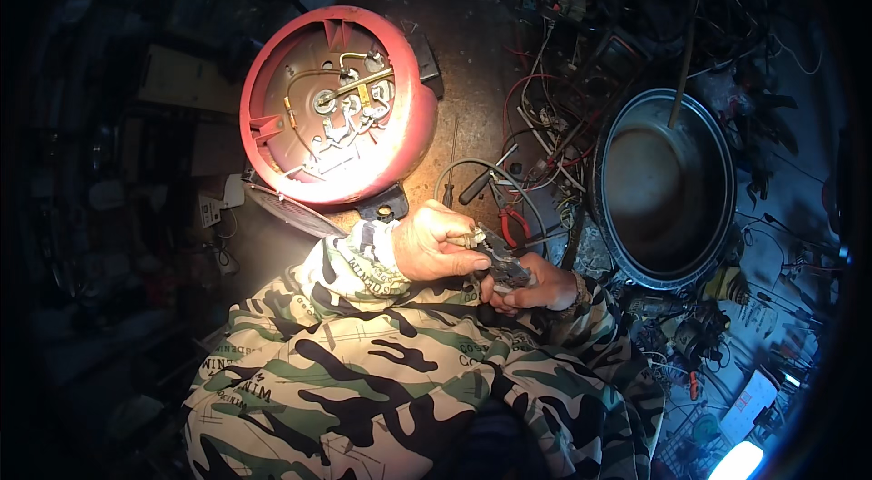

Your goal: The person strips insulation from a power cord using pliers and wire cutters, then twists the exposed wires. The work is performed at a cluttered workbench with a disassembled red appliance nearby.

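My left hand (pixel 431 244) is closed, thumb and fingers pinching the pale end of a small dark part (pixel 502 262) just above my lap. From the other side, my right hand (pixel 549 287) grips the same part, its fingers curled beneath. The part looks blackish and uneven; its exact kind is not clear. Beyond my left hand a red round cooker housing (pixel 414 117) lies tipped with its underside facing me. Inside it, wires and metal terminals (pixel 350 108) show under a bright light.
On the brown worktop (pixel 463 53) lie red-handled pliers (pixel 515 226), a dark-handled screwdriver (pixel 475 187) and a grey cable. Tangled wires (pixel 545 126) spread toward a large metal pot (pixel 668 194) at the right. A bright lamp (pixel 736 460) glows at lower right.
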Demonstrator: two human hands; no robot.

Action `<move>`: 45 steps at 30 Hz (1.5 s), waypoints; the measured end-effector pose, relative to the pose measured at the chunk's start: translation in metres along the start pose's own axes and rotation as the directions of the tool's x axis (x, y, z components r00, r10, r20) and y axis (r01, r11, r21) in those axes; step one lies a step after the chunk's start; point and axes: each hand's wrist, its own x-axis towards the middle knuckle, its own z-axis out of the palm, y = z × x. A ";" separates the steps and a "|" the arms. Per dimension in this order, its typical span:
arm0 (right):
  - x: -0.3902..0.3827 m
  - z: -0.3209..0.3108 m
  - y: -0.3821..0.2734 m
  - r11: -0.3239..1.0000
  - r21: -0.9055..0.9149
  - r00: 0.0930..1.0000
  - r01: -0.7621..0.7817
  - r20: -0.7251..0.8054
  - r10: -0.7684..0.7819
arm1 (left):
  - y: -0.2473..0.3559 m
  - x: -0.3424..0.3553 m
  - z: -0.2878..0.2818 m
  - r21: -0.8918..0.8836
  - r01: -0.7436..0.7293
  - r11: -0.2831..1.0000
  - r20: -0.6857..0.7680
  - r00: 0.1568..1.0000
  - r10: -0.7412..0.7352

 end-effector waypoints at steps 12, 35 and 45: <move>0.009 0.021 -0.001 0.419 -0.883 0.562 -0.212 -0.461 -0.687 | 0.003 -0.008 0.006 -0.341 0.320 0.884 -0.148 0.911 -0.386; 0.025 0.029 0.009 -0.068 -0.804 0.344 -0.591 -0.175 -0.923 | 0.001 -0.005 0.013 -0.391 0.429 0.814 -0.215 0.818 -0.534; 0.023 0.032 0.001 -0.099 -0.764 0.360 -0.637 -0.182 -0.915 | -0.002 -0.005 0.017 -0.192 0.369 0.909 -0.293 0.863 -0.412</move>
